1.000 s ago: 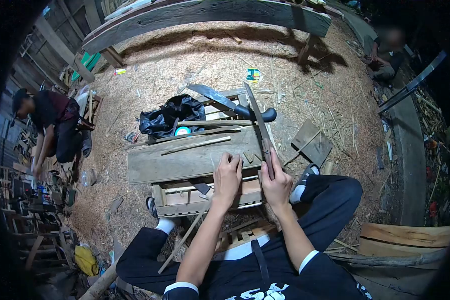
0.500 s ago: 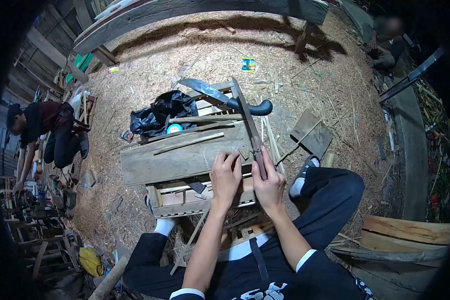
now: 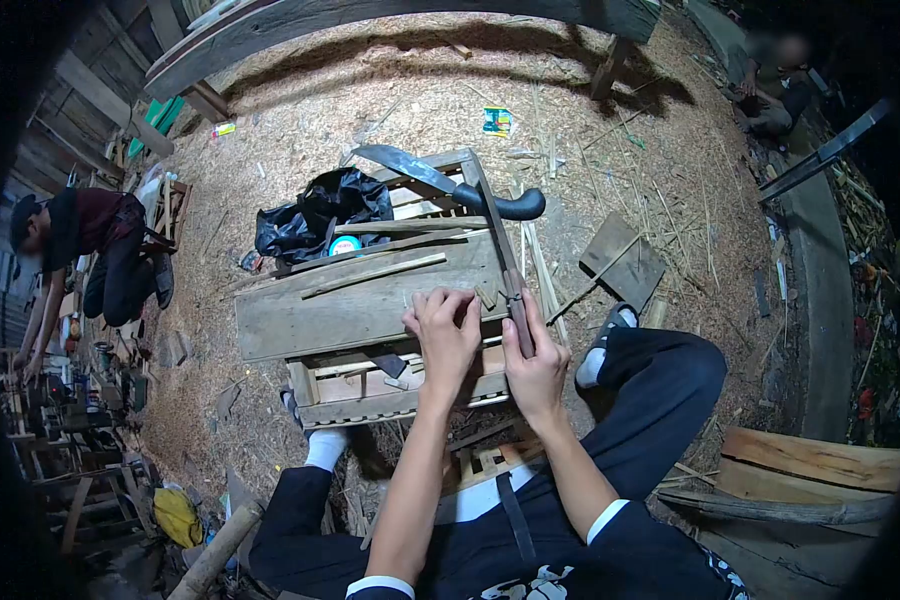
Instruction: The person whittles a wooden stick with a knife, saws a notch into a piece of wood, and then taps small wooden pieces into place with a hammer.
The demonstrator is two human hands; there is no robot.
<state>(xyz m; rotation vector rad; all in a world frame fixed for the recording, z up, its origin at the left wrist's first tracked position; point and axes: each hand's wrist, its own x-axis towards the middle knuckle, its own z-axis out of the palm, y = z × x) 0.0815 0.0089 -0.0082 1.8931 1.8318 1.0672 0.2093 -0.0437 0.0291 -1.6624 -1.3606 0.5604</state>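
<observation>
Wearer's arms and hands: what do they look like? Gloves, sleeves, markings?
Left hand and right hand: ungloved. Forearms: bare, no watch, cables or markings visible. Sleeves: dark, ending near the elbows in white bands.

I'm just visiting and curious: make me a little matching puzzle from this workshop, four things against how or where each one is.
1. black plastic bag
2. big knife
3. right hand
4. small packet

A. green and yellow, lying on the wood shavings
B. gripping the brown end of a long narrow tool
C. crumpled, next to a round white-and-turquoise item
D. broad blade, curved black handle

Pairs: 1-C, 2-D, 3-B, 4-A.
</observation>
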